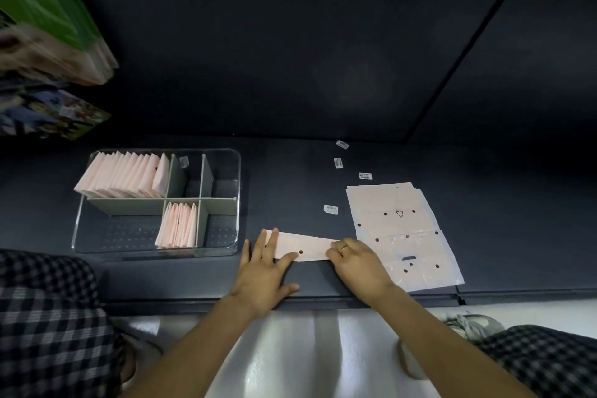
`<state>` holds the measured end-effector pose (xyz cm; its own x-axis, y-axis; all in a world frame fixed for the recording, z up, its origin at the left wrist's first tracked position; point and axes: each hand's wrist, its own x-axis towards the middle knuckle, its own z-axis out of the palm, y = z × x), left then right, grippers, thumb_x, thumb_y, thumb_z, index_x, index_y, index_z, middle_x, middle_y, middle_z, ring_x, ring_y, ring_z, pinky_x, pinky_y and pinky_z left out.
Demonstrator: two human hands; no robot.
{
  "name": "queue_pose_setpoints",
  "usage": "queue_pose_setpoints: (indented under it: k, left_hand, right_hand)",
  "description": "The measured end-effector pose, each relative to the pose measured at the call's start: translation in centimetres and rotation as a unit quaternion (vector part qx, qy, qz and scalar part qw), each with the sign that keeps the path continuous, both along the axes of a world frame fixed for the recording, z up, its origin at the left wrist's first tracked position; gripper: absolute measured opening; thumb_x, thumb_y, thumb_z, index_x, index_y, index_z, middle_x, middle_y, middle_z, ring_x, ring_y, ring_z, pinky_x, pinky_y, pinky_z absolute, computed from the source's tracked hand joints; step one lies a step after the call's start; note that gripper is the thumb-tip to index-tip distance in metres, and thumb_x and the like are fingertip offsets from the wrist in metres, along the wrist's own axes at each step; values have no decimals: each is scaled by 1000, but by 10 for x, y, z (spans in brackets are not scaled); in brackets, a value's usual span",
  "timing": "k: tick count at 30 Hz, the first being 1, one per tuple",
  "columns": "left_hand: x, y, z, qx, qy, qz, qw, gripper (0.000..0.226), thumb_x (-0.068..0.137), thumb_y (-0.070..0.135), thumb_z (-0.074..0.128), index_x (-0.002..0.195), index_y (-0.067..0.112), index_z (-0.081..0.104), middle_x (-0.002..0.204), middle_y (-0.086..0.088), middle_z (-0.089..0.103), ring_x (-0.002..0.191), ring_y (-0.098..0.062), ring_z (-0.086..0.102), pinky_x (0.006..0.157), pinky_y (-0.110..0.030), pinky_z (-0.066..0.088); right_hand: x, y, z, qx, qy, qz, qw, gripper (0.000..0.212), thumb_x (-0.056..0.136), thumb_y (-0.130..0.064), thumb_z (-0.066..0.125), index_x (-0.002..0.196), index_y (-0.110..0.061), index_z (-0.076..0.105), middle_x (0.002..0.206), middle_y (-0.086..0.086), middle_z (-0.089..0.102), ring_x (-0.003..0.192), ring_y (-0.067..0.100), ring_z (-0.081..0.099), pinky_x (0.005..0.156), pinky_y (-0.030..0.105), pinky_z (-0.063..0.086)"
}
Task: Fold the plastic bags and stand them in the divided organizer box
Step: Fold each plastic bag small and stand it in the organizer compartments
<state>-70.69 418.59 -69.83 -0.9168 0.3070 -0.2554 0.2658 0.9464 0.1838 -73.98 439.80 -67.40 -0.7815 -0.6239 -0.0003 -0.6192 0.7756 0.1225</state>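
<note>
A pale pink plastic bag folded into a long strip (310, 245) lies on the dark shelf near its front edge. My left hand (266, 271) presses flat on the strip's left end with straight fingers. My right hand (355, 263) has curled fingers pinching the strip's right end. To the right lies a stack of flat pink bags (403, 229) with punched holes. The clear divided organizer box (239, 203) stands at the left, with folded bags standing in its back-left compartment (126, 179) and a front middle compartment (177, 226).
Several small white labels (331, 209) lie scattered on the shelf behind the strip. Stacked magazines or packs (48, 52) overhang at the upper left. The shelf's front edge (323, 300) runs just below my hands, with checked-cloth knees on either side.
</note>
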Motion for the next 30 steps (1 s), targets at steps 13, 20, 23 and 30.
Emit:
queue_pose_setpoints:
  k: [13, 20, 23, 30]
  left_hand:
    - [35, -3, 11, 143, 69, 12, 987, 28, 52, 6, 84, 75, 15, 71, 79, 4, 69, 72, -13, 67, 49, -21, 51]
    - [32, -8, 6, 263, 24, 133, 955, 23, 87, 7, 57, 103, 15, 71, 103, -1, 70, 99, -20, 61, 82, -30, 45]
    - [28, -7, 6, 281, 15, 213, 935, 14, 89, 18, 62, 100, 13, 68, 92, -4, 71, 89, -25, 63, 73, -34, 47]
    - [11, -2, -1, 301, -23, 308, 902, 21, 91, 21, 60, 109, 18, 50, 81, 11, 61, 87, -19, 60, 65, -27, 36]
  right_hand:
    - [67, -52, -8, -215, -10, 65, 974, 10, 76, -21, 66, 85, -24, 66, 78, -11, 65, 73, 13, 60, 63, 23, 45]
    - [50, -44, -17, -316, -265, -169, 895, 28, 81, -9, 61, 108, -16, 67, 97, -4, 66, 94, 8, 48, 74, 7, 33]
    - [42, -56, -14, -418, -303, -296, 803, 4, 81, -15, 71, 83, -13, 69, 73, 1, 65, 67, 8, 54, 64, 12, 40]
    - [25, -64, -14, -421, -350, -431, 717, 21, 87, -24, 64, 71, -11, 67, 52, -1, 60, 49, 7, 54, 64, 24, 46]
